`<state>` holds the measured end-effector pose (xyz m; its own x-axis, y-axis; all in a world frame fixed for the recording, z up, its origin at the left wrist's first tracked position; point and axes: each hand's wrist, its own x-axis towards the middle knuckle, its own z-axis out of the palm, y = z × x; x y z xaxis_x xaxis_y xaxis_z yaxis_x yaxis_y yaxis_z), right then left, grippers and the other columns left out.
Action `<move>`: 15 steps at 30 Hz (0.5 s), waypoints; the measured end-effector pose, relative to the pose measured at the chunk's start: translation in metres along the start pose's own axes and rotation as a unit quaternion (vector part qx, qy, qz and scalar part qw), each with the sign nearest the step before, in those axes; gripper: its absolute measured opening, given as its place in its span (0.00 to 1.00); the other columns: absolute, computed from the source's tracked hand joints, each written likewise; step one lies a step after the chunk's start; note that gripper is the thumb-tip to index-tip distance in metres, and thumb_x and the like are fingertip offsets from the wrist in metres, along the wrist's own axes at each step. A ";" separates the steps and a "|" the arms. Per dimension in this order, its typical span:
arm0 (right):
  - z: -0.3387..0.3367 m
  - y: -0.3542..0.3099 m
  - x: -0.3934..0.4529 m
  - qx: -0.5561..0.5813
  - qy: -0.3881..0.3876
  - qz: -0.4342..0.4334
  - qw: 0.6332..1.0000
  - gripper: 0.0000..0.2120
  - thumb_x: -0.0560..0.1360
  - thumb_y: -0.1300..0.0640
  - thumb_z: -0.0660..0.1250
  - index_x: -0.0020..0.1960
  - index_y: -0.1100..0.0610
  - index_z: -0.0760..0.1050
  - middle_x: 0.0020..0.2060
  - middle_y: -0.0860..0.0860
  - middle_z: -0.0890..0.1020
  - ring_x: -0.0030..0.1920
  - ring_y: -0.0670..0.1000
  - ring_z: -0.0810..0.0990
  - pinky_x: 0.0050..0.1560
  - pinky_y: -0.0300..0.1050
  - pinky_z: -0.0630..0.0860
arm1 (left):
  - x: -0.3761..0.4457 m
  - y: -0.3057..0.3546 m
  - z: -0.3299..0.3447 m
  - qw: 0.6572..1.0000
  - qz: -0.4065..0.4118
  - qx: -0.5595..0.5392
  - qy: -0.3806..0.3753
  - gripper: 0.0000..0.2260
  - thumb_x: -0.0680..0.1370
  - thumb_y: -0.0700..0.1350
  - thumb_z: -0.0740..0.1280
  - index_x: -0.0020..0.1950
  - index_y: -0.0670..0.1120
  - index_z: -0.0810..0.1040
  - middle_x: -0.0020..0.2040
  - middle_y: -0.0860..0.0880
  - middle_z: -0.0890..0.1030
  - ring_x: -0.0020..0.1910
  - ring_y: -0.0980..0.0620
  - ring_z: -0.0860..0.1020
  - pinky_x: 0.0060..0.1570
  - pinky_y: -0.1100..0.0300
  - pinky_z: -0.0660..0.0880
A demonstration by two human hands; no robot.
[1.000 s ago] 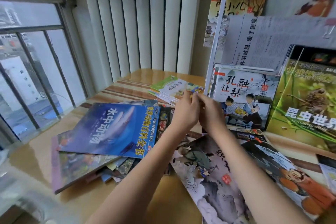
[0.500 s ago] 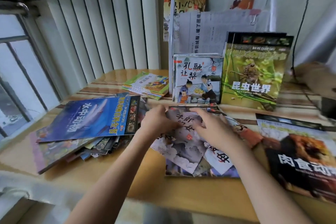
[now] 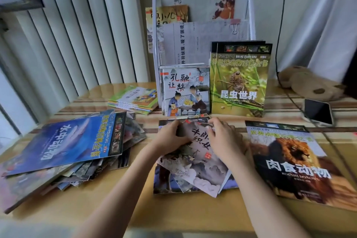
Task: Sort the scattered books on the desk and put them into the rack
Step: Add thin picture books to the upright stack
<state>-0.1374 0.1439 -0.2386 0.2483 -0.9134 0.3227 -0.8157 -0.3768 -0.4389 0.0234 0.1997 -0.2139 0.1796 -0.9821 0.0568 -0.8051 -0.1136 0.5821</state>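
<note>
On the wooden surface (image 3: pixel 119 210) before the white rack (image 3: pixel 251 6), the left hand (image 3: pixel 170 137) and right hand (image 3: pixel 224 139) both grip the top edge of a thin picture book (image 3: pixel 201 162).

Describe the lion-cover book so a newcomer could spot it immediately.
Start at the white wire rack standing at the back of the wooden desk. Come forward and to the right, past the upright green insect-cover book. The large dark book with a maned lion on its cover lies flat and alone there, right of both hands, its bold white title facing the person, unlike the blue dolphin-cover book topping the left pile.
</note>
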 end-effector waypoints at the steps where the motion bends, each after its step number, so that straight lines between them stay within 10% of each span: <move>1: 0.000 0.002 0.000 0.007 0.013 0.007 1.000 0.09 0.80 0.49 0.55 0.57 0.50 0.69 0.54 0.50 0.80 0.56 0.58 0.73 0.56 0.55 0.68 | 0.000 0.001 0.002 1.000 0.009 0.013 0.011 0.21 0.74 0.49 0.71 0.63 0.43 0.71 0.60 0.45 0.76 0.56 0.47 0.75 0.54 0.57 0.72; 11: 0.008 0.002 0.006 0.032 0.081 -0.025 0.996 0.07 0.78 0.57 0.58 0.55 0.54 0.71 0.50 0.52 0.80 0.52 0.57 0.73 0.48 0.51 0.72 | 0.004 0.000 -0.034 0.950 -0.125 -0.241 -0.153 0.14 0.72 0.41 0.74 0.55 0.39 0.77 0.49 0.40 0.83 0.43 0.47 0.83 0.44 0.57 0.82; 15: 0.000 -0.002 0.007 0.059 0.159 -0.031 0.985 0.06 0.77 0.58 0.60 0.54 0.57 0.72 0.51 0.53 0.78 0.54 0.56 0.74 0.51 0.54 0.72 | 0.002 -0.004 -0.021 0.952 -0.087 -0.276 -0.103 0.07 0.74 0.40 0.72 0.49 0.46 0.77 0.45 0.46 0.83 0.37 0.55 0.83 0.37 0.64 0.80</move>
<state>-0.1343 0.1382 -0.2357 0.1044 -0.8011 0.5894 -0.7333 -0.4623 -0.4985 0.0389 0.2011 -0.1989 0.1234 -0.9705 -0.2071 -0.3437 -0.2376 0.9085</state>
